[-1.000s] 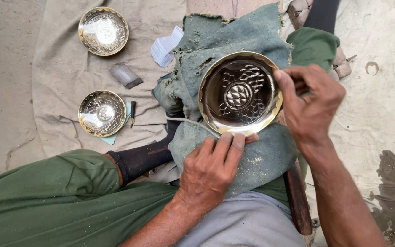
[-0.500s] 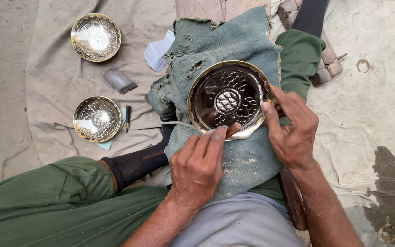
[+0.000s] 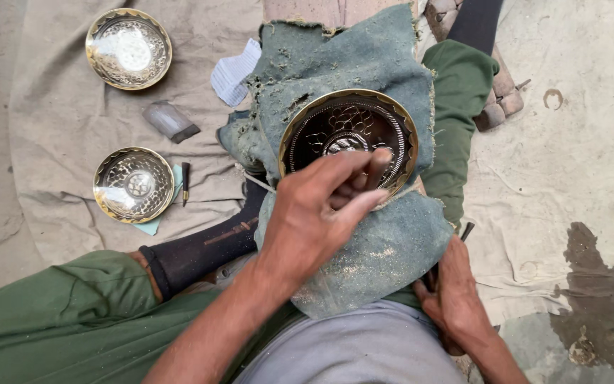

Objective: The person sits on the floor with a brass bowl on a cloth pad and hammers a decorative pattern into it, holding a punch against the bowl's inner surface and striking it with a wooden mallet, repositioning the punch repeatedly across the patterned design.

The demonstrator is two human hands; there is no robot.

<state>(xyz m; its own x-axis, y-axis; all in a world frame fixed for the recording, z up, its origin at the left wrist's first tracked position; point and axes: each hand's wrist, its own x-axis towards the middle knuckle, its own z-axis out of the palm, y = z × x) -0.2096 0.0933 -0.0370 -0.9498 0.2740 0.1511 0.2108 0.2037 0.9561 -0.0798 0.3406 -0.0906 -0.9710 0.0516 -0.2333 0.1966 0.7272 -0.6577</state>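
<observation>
An engraved brass bowl (image 3: 349,131) rests on a frayed green cloth (image 3: 364,50) spread over my lap. My left hand (image 3: 318,213) reaches over its near rim, fingertips inside the bowl and thumb at the edge, pinching the rim. My right hand (image 3: 456,299) is low at my right thigh, away from the bowl. It is closed around a thin dark tool (image 3: 466,231) whose tip sticks out above the fingers. Metal filings speckle the cloth below the bowl.
Two more brass bowls lie on the beige ground sheet at the left, one far (image 3: 128,48) and one near (image 3: 133,184). Between them sit a small grey block (image 3: 170,121) and a short dark punch (image 3: 185,181). A folded white paper (image 3: 234,71) lies beside the cloth.
My right hand let go of the bowl's right rim and dropped to my thigh. My left hand moved up from the cloth onto the bowl's near rim. The view shifted closer.
</observation>
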